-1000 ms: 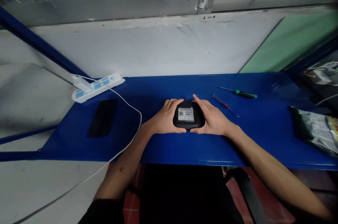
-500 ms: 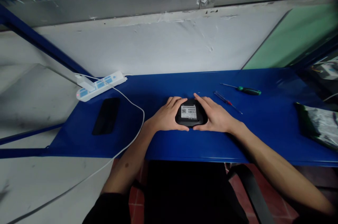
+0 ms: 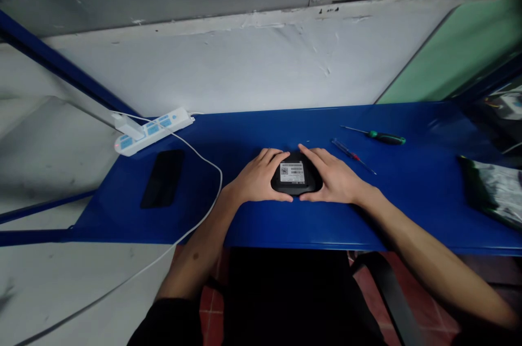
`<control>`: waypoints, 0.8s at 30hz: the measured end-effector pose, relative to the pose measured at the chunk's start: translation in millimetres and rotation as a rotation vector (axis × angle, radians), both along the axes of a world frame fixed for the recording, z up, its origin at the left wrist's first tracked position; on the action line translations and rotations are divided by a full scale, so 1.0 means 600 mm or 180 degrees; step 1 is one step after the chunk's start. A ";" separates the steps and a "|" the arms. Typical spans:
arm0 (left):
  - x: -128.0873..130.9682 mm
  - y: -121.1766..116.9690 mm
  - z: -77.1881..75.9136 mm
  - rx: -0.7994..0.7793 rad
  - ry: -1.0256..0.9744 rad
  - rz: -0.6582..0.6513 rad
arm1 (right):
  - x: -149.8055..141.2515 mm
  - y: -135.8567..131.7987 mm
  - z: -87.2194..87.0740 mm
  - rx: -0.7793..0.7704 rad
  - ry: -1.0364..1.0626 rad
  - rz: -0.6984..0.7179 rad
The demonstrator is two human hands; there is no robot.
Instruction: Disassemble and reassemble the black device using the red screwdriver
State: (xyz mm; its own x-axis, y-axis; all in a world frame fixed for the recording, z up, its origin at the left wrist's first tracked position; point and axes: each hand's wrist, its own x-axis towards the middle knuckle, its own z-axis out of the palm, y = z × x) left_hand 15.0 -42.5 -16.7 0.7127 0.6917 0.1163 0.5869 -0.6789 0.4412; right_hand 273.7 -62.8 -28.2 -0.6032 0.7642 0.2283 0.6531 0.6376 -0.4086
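Near the middle of the blue worktop [image 3: 285, 226], as the head view shows it, a black device [image 3: 297, 172] is held between the person's two hands, its printed label [image 3: 292, 173] facing up. The left hand [image 3: 261, 180] closes on its left side, fingers bent over the far left edge and thumb along the near edge. The right hand [image 3: 336, 177] grips the right side likewise, its thumb at the near edge and forefinger stretched toward the far edge. Whether the device rests on the worktop or is slightly raised cannot be told.

As for progress, a two-handed hold is established and the labelled face is turned up. The casing looks whole from above, with no opened seam visible; its underside is hidden, so how much is left cannot be judged. Neither tool is in use: a green-and-black screwdriver [image 3: 385, 138] and a thinner clear-and-red one [image 3: 346, 150] lie to the right, beyond the right hand. A tiny pale speck [image 3: 308, 141] lies just past the forefinger, too small to identify.

Farther left are a white power strip [image 3: 155, 131] and a flat black slab, probably a phone [image 3: 163, 178]; a shiny packet [image 3: 501, 188] lies at the far right.
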 end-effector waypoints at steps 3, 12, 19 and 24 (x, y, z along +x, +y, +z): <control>-0.001 0.001 -0.003 -0.0001 0.0019 -0.0014 | 0.001 0.000 0.000 -0.0074 -0.0037 0.0007; -0.001 -0.002 0.002 -0.0166 -0.0060 -0.0016 | 0.002 0.002 -0.002 -0.0146 0.0151 0.0102; 0.000 0.003 0.003 -0.0152 -0.0046 0.0042 | -0.001 0.001 0.003 -0.0197 0.0157 0.0112; 0.002 0.004 0.001 -0.0080 0.0152 0.0120 | -0.003 0.000 0.003 -0.0203 0.0090 0.0070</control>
